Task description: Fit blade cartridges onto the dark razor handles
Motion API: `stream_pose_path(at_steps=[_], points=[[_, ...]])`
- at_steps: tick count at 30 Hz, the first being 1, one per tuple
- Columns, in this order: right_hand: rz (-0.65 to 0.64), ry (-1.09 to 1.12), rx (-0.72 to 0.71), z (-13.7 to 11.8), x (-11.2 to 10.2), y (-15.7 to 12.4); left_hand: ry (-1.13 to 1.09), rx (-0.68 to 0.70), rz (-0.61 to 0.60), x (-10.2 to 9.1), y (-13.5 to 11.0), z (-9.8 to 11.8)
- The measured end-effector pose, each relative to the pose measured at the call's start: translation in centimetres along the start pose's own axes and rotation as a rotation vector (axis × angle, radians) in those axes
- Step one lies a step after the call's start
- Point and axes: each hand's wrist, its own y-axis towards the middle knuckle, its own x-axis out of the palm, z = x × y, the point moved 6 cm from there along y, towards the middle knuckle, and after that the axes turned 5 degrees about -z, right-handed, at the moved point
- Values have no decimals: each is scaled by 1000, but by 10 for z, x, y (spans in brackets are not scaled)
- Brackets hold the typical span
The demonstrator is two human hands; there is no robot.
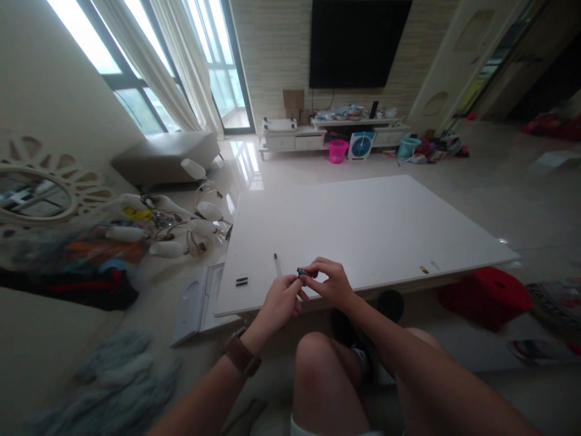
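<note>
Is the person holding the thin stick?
No, the stick lies on the table while the left hand and right hand pinch a small dark thing.

Dk-green piece (303,272), wht table (363,224), pink bucket (337,151), red stool (488,293), brn watch strap (240,354).

Only one cam here, worn on the head, pointing forward and down from a seated spot. Left hand (278,304) and right hand (333,284) sit close at lower centre, the white counter (363,224) fills mid frame just beyond, and the television (358,42) wall is far off up top.
</note>
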Motion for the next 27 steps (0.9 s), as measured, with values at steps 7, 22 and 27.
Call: stream_pose_path(at_steps=[7,22,27], points=[[-38,-42,-44,3,2,0,-16,13,31,1,-5,3],[-25,-89,-65,-5,1,-3,41,46,24,2,-7,9],[-30,-84,-44,-7,0,-4,49,61,28,2,-8,9]])
